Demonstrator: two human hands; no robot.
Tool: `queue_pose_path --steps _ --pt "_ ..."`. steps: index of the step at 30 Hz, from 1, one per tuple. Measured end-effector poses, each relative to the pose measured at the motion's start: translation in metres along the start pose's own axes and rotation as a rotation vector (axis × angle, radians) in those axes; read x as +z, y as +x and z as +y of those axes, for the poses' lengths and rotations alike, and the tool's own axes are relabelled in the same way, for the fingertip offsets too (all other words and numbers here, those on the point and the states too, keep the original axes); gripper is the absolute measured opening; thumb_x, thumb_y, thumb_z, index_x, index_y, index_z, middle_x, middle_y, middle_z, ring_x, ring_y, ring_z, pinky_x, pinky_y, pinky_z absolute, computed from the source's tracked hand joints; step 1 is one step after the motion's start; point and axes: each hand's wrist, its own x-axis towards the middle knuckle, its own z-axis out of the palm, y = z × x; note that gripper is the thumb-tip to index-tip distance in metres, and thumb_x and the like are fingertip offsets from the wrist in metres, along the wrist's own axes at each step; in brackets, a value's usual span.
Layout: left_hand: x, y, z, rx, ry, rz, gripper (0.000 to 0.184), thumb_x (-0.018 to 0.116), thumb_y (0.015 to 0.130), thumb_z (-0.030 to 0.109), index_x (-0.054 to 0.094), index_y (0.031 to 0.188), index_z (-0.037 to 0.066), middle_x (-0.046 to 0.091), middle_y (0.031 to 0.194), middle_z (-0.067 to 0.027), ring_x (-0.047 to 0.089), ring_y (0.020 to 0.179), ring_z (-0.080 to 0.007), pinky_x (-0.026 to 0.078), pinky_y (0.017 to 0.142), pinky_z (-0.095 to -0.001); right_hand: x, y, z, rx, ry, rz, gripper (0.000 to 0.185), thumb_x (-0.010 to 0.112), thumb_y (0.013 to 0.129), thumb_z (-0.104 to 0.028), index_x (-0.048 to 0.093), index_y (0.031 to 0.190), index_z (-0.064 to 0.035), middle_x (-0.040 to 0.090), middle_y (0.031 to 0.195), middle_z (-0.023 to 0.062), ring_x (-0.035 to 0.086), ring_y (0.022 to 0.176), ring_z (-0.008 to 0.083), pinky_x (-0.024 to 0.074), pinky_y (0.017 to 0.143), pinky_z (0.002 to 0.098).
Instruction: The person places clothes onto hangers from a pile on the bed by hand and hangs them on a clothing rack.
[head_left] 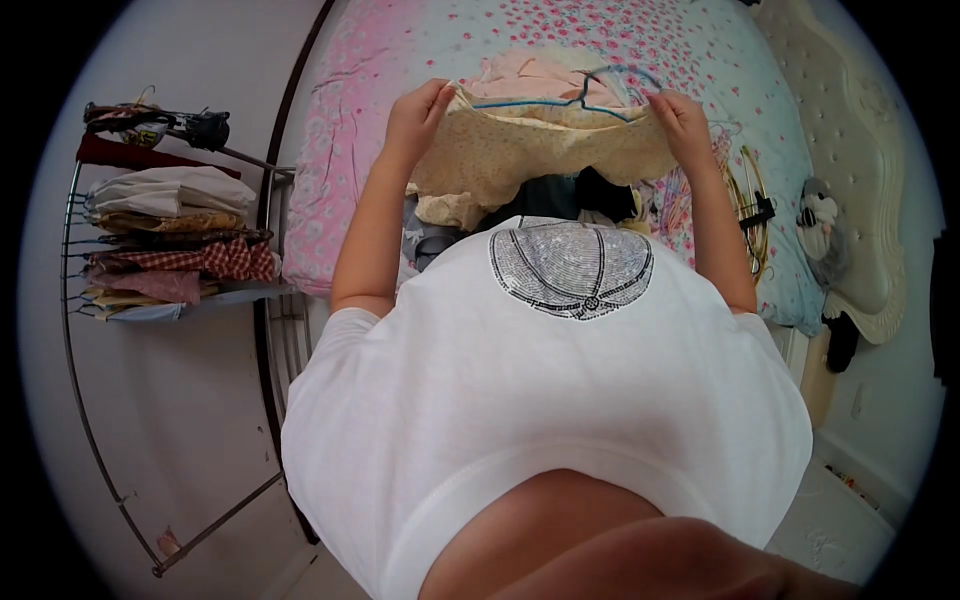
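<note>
A pale yellow garment [530,150] with a fine print is stretched between my two hands above the bed; its exact kind is hard to tell. My left hand [420,112] pinches its upper left corner. At the other corner, my right hand [684,125] is closed on the cloth. A blue hanger [540,103] lies along the garment's top edge, with its hook pointing away to the upper right. Behind it is a light pink garment [530,78] on the bed. Dark clothes [545,198] are partly hidden below the yellow cloth.
A flowered bedspread [350,140] covers the bed, with a cream tufted headboard [850,110] at right. Several hangers [752,205] lie beside my right arm. On the left stands a metal rack [72,290] with hanging clothes [180,255]. A stuffed toy [820,212] sits near the headboard.
</note>
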Motion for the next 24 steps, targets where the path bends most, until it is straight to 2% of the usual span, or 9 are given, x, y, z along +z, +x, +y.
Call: queue_pose_path --steps 4,7,10,13,16,19,20,22,24 --pt "0.001 0.000 0.005 0.094 0.003 0.038 0.026 0.047 0.089 0.028 0.057 0.089 0.004 0.053 0.064 -0.0146 0.053 0.055 -0.0273 0.040 0.053 -0.0333 0.004 0.008 0.003 0.067 0.080 0.100 0.037 0.051 0.087 -0.029 0.054 0.071 0.0039 0.046 0.057 0.0074 0.042 0.054 0.0164 0.0370 0.055 0.0289" --pt "-0.001 0.000 0.010 0.098 0.009 0.082 0.026 0.047 0.089 0.027 0.057 0.088 0.003 0.053 0.063 -0.0145 0.053 0.056 -0.0271 0.040 0.053 -0.0327 -0.007 0.025 -0.001 0.281 -0.293 -0.329 0.037 0.050 0.087 -0.034 0.057 0.079 0.0022 0.052 0.065 0.0097 0.048 0.061 0.0176 0.0396 0.059 0.0300" --pt "-0.003 0.002 0.008 0.047 -0.007 0.137 0.025 0.048 0.089 0.026 0.057 0.088 0.003 0.053 0.063 -0.0135 0.053 0.056 -0.0246 0.040 0.053 -0.0314 0.007 0.009 -0.015 0.174 -0.220 -0.205 0.038 0.048 0.087 -0.036 0.057 0.087 0.0003 0.055 0.073 0.0120 0.053 0.070 0.0192 0.0411 0.064 0.0309" --pt "-0.010 0.004 -0.004 0.000 -0.043 0.233 0.024 0.048 0.089 0.024 0.058 0.090 0.002 0.054 0.064 -0.0121 0.052 0.057 -0.0201 0.041 0.055 -0.0291 0.005 0.013 -0.003 0.020 -0.084 0.024 0.037 0.048 0.086 -0.036 0.055 0.091 -0.0005 0.056 0.078 0.0130 0.054 0.075 0.0214 0.0411 0.067 0.0317" --pt "-0.017 0.000 -0.019 -0.062 -0.069 0.278 0.024 0.049 0.089 0.023 0.058 0.092 0.001 0.055 0.066 -0.0099 0.051 0.060 -0.0164 0.041 0.058 -0.0268 -0.007 0.006 -0.014 -0.028 0.122 -0.179 0.036 0.048 0.087 -0.036 0.055 0.089 -0.0008 0.056 0.076 0.0108 0.053 0.074 0.0200 0.0407 0.067 0.0302" --pt "-0.016 0.001 -0.026 -0.085 -0.133 0.282 0.024 0.051 0.088 0.024 0.059 0.093 0.001 0.057 0.067 -0.0073 0.051 0.061 -0.0158 0.041 0.060 -0.0262 -0.006 -0.007 -0.004 0.122 -0.060 -0.476 0.035 0.048 0.087 -0.035 0.056 0.089 -0.0007 0.055 0.074 0.0069 0.051 0.073 0.0148 0.0400 0.067 0.0275" --pt "-0.015 0.002 -0.028 -0.086 -0.164 0.283 0.025 0.052 0.087 0.024 0.059 0.093 0.001 0.058 0.068 -0.0065 0.051 0.061 -0.0160 0.041 0.060 -0.0262 -0.003 -0.011 0.001 0.163 -0.030 -0.430 0.034 0.049 0.087 -0.034 0.057 0.087 -0.0006 0.055 0.072 0.0053 0.050 0.070 0.0132 0.0395 0.065 0.0269" --pt "-0.011 0.005 -0.034 -0.111 -0.253 0.236 0.028 0.055 0.086 0.026 0.058 0.098 0.002 0.059 0.080 -0.0083 0.053 0.070 -0.0183 0.043 0.065 -0.0282 -0.001 -0.013 0.009 0.238 0.026 -0.338 0.033 0.052 0.086 -0.033 0.058 0.084 -0.0005 0.054 0.067 0.0022 0.047 0.066 0.0099 0.0387 0.062 0.0256" --pt "0.002 0.009 -0.051 -0.093 -0.276 0.264 0.038 0.059 0.082 0.029 0.052 0.107 0.002 0.056 0.095 -0.0119 0.053 0.083 -0.0221 0.043 0.074 -0.0315 -0.004 -0.009 0.014 0.315 0.032 -0.100 0.032 0.056 0.084 -0.032 0.059 0.080 -0.0005 0.052 0.063 -0.0006 0.044 0.060 0.0078 0.0372 0.057 0.0252"
